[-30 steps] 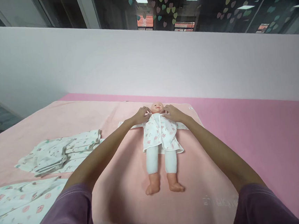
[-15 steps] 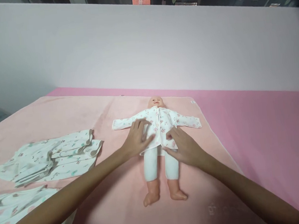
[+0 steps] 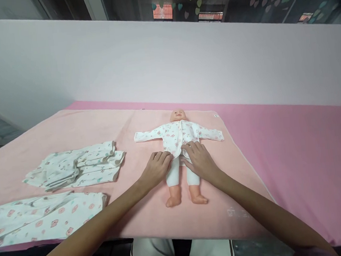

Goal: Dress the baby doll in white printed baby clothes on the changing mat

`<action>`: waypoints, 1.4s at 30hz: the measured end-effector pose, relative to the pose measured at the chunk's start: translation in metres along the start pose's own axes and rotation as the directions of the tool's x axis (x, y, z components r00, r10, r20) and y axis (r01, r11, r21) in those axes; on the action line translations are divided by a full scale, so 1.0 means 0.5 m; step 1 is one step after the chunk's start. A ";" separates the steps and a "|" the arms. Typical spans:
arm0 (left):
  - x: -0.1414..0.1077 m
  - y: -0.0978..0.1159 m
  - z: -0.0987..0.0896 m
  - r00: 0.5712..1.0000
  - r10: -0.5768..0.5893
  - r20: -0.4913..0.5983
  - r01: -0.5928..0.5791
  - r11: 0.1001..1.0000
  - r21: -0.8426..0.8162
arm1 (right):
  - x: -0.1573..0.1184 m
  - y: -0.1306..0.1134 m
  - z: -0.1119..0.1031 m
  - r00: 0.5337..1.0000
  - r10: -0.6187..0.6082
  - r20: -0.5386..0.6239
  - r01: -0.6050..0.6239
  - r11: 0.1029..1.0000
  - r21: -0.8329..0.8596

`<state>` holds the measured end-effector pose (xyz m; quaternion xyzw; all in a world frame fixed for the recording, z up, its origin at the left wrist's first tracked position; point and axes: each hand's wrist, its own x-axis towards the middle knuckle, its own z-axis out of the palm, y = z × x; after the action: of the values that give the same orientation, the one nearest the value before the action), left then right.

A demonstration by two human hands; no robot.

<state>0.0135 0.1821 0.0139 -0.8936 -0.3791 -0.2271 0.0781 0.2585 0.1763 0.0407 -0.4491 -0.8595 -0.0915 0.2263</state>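
Down from the collar, the left grip (image 3: 156,170) pinches the hem of the printed top (image 3: 173,135); the right grip (image 3: 201,161) curls at it, hold unclear; the doll (image 3: 177,115) extends beyond both, work now centring on the lower front

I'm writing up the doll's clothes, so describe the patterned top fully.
The patterned top is white, soft-looking cloth with small, mostly pinkish prints. It lies face up on the doll, both long sleeves spread sideways and covering the doll's hands. Its front edges meet down the chest and part near the hem; fastenings are too small to make out. The left hand and right hand touch it near the hem.
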 end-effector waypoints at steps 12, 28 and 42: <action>-0.067 -0.035 -0.024 0.909 -0.380 0.168 0.396 0.915 -0.075 | -0.027 -0.010 0.012 0.996 0.086 -0.040 -0.075 0.974 0.214; 0.064 0.061 -0.006 0.949 -0.309 0.067 0.314 0.947 -0.071 | -0.037 -0.015 0.019 0.988 0.132 0.080 -0.136 0.990 0.047; 0.084 0.028 -0.015 0.972 -0.187 0.143 0.209 0.965 -0.158 | 0.008 -0.011 0.001 0.980 0.115 0.165 -0.147 0.969 0.199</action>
<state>0.0464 0.1969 0.0406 -0.8672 -0.4497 -0.2086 -0.0468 0.2518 0.1763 0.0424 -0.4841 -0.8475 0.0497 0.2118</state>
